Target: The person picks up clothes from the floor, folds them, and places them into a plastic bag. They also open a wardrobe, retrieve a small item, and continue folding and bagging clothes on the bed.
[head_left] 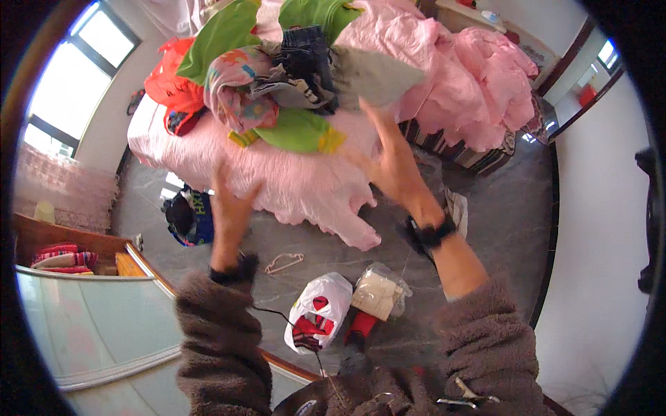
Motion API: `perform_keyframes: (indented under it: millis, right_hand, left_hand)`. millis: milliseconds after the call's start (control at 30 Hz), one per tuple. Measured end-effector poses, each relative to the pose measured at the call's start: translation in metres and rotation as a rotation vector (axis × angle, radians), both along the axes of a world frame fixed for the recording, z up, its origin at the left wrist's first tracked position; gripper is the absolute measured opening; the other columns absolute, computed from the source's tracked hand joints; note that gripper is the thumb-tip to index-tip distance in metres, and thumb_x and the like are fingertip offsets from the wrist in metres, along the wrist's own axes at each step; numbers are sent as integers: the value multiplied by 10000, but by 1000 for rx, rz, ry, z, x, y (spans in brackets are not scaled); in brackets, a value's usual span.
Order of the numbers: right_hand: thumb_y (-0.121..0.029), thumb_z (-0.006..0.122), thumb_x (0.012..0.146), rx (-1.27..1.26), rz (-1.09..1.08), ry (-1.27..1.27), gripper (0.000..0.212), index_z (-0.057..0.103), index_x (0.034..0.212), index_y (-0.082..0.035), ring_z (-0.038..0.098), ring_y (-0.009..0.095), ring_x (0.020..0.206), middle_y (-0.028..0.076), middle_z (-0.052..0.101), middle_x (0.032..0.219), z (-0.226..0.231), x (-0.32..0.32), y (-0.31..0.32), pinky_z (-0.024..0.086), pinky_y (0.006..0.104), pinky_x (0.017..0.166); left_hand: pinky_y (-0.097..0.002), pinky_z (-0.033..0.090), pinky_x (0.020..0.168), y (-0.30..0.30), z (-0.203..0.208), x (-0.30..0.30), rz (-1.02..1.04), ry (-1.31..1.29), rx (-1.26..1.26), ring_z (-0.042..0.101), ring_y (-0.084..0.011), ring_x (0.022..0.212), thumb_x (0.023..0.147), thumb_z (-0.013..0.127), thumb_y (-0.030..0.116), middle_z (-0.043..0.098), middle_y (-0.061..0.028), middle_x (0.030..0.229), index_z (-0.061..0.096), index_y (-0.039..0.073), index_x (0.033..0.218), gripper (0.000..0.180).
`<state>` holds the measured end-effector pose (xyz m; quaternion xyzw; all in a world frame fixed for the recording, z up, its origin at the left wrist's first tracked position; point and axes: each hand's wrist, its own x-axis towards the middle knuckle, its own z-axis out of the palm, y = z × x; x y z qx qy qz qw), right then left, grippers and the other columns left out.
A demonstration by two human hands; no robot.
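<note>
My left hand [232, 211] is raised in front of the bed's near side, its fingers spread and nothing in them. Farther right, my right hand [394, 163] reaches over the pink bedspread [305, 184] with fingers apart, slightly blurred. Its fingertips are close to a pale grey cloth [380, 76]; I cannot tell whether they touch. On the bed lies a heap of clothes: dark denim [305, 59], a pink patterned garment [236, 80], and a green garment with yellow cuffs [295, 132]. More green clothing [222, 41] lies behind them.
A red plastic bag [170, 80] sits at the bed's left. On the floor are a hanger [284, 263], a white bag [326, 291] with red items, a clear-wrapped beige package [378, 295] and a dark bundle [187, 215]. A glass-fronted cabinet [104, 319] stands left.
</note>
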<state>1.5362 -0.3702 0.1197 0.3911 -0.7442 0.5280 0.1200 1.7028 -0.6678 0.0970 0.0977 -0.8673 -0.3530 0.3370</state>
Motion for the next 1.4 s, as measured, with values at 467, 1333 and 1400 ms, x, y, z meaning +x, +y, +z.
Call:
perform_keyframes:
  millis: [467, 1333, 1400]
  right_hand:
    - [-403, 710, 788, 1020, -362, -1272, 726, 453, 1345, -15, 613, 338, 1100, 210, 660, 1130, -498, 284, 316, 498, 418, 909]
    - [-186, 579, 915, 555, -213, -639, 172, 632, 941, -25, 593, 250, 709, 94, 600, 737, -286, 183, 199, 478, 350, 696]
    - [-178, 572, 927, 324, -204, -717, 161, 624, 969, -32, 560, 194, 742, 38, 552, 769, -200, 139, 164, 470, 330, 723]
  left_hand:
    - [-267, 489, 831, 411, -324, 273, 326, -634, 1281, 622, -134, 920, 904, 613, 14, 669, -61, 1003, 614, -3, 1161, 258]
    - [-260, 502, 703, 295, -279, 384, 687, -493, 1134, 628, -120, 758, 838, 633, 62, 685, -55, 848, 686, -15, 999, 186]
    - [-238, 479, 666, 282, -262, 396, 686, -549, 1101, 601, -98, 744, 849, 637, 96, 670, -36, 851, 676, -12, 1011, 198]
